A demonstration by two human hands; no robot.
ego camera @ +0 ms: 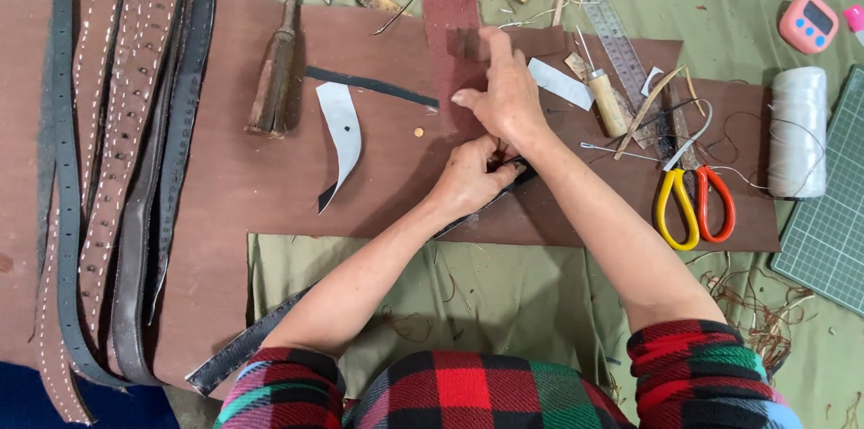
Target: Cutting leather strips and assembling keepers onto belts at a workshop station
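Pressing flat with fingers spread, the right hand on a dark red leather piece, not gripping it, just holding it down. Pinching the end of a long black strap just below, the left hand, fingers curled tight around it. Running from that grip down and to the left, past the edge of the big brown leather sheet and over the green cloth. Lying near the middle of the brown sheet, the red piece, its top end toward the scraps at the far side. Resting left of the hands, a white curved paper shape, a thin black strip and an old wooden-handled tool. Piled along the far left, many long belts, brown and black, some with holes and white stitches. Sitting right of the hands, a small awl with a pale wooden handle, a clear ruler and scissors with one yellow and one orange handle. Standing farther right, a fat spool of white thread, close to a green cutting mat. Lying at the top right, a small pink timer. Showing at the bottom, red, green and black checked sleeves.
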